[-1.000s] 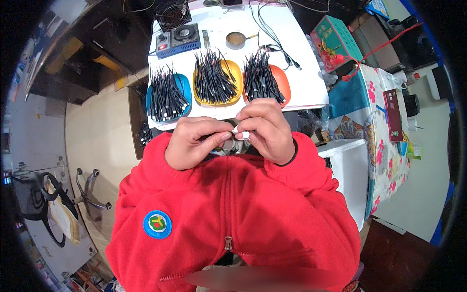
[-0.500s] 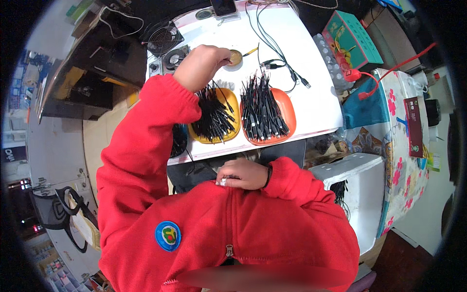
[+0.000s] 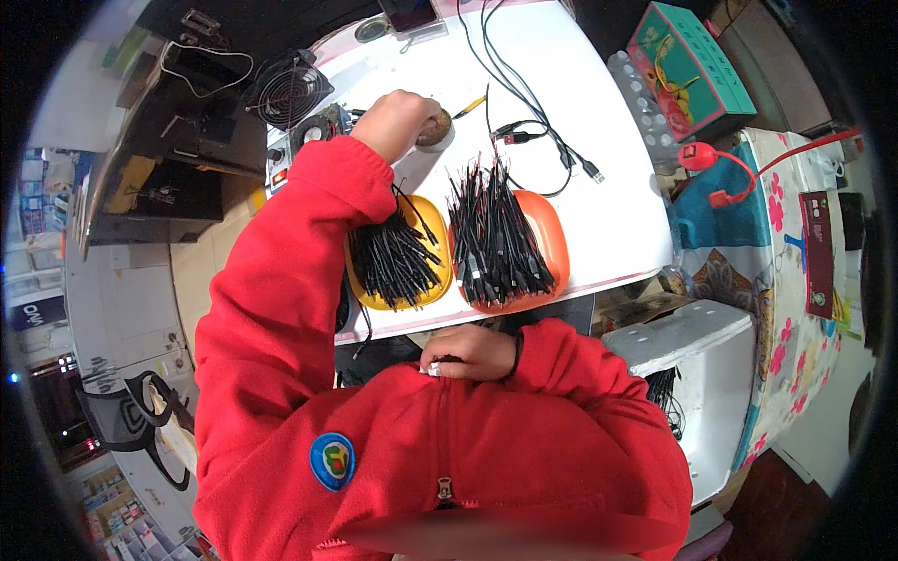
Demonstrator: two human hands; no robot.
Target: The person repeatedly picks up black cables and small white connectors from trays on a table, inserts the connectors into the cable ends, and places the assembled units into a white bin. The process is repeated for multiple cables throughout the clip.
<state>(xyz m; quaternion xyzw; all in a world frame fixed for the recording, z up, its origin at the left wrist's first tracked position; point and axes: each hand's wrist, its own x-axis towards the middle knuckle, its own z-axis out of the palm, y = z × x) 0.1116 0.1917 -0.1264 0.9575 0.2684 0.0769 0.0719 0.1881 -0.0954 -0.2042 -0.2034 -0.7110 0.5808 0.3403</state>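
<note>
My left hand (image 3: 400, 123) is at the far side of the white table, fingers curled, its fingertips against a small round container (image 3: 433, 131) with a brownish top. What its fingers hold, if anything, is hidden. Close to my chest, my right hand (image 3: 470, 352) is closed, with a small white bit (image 3: 432, 369) showing at its fingertips that I cannot make out. Between the hands stand a yellow tray (image 3: 442, 210) and an orange tray (image 3: 552, 224). Black cables (image 3: 393, 262) fill the yellow one; the orange one holds black cables (image 3: 500, 243) with reddish wire ends.
A yellow-tipped thin tool (image 3: 472, 106) lies beyond the container. Loose black cables with USB plugs (image 3: 517, 136) trail over the white table (image 3: 613, 210). Fans (image 3: 288, 93) stand at the far left. To the right are a white foam box (image 3: 687, 341) and a green carton (image 3: 694, 70).
The view has shifted a little. My left hand stays by the round container, whose top looks more covered by the fingers. My right hand remains closed near my chest.
</note>
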